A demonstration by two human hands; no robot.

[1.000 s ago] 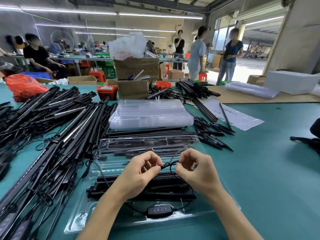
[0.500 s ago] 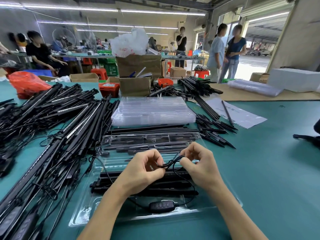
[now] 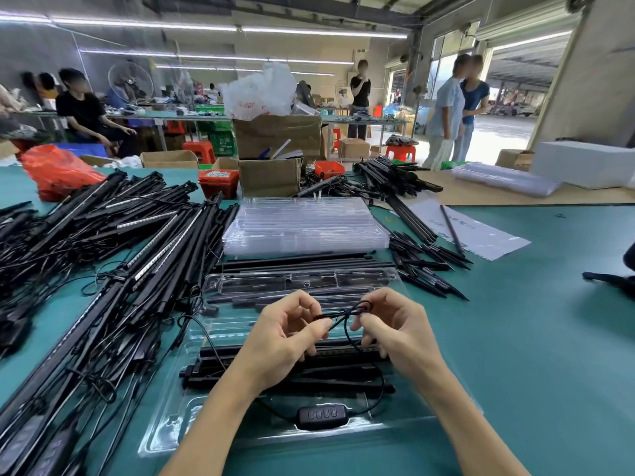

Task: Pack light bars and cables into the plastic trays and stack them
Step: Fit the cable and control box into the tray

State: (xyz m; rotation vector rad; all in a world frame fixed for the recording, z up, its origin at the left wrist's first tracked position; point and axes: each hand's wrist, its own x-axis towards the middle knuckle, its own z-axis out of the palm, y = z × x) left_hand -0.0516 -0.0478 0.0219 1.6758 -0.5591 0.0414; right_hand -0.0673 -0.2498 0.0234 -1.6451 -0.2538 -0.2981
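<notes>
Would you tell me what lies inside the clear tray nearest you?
Black light bars and a cable controller lie in the clear tray; the hands hide its middle.

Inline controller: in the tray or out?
In. The controller lies in the near pocket of the clear tray, below the light bars.

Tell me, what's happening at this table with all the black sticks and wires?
A person is packing light bars into clear plastic trays. Both hands, the left hand and the right hand, pinch a thin black cable and are bundling it above an open tray. Black light bars and an inline controller already lie in that tray. A stack of empty trays waits behind, and a heap of unpacked bars lies to the left.
</notes>
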